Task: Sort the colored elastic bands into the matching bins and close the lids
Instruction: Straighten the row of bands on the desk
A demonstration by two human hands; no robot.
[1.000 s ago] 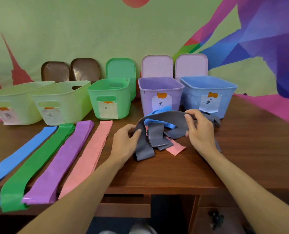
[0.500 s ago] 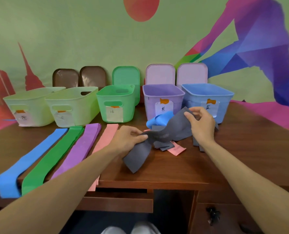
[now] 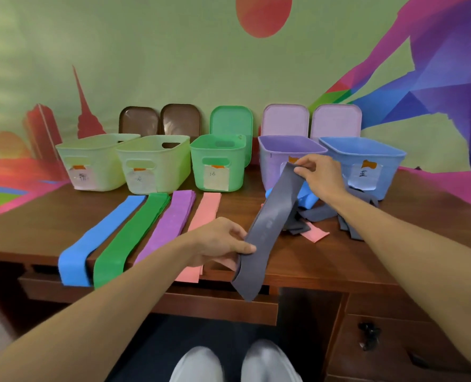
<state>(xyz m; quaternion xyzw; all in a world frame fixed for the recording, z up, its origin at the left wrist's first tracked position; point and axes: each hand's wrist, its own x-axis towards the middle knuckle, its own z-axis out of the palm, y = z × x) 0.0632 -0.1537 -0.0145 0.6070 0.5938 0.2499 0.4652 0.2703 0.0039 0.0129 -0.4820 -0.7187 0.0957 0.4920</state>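
Note:
A grey elastic band [image 3: 272,216] is stretched flat between both hands. My left hand [image 3: 220,241] pinches its near part at the desk's front edge, and the band's tail hangs below the edge. My right hand [image 3: 319,175] pinches its far end in front of the purple bin [image 3: 267,166]. A tangle of grey bands [image 3: 322,212], a blue band [image 3: 307,198] and a pink band [image 3: 315,234] lies under my right arm. Flat on the left lie a blue band [image 3: 99,238], green bands [image 3: 131,235], purple bands [image 3: 171,221] and pink bands [image 3: 205,210].
Five open bins stand in a row at the back: two pale green bins [image 3: 96,164] [image 3: 157,164], a green bin [image 3: 219,164], the purple one and a blue bin [image 3: 366,164]. Their lids [image 3: 230,119] lean on the wall. A desk drawer [image 3: 388,346] is at lower right.
Both hands have pulled the grey band out of the tangle and drawn it straight; the left hand came toward the desk's front edge, the right rose toward the purple bin.

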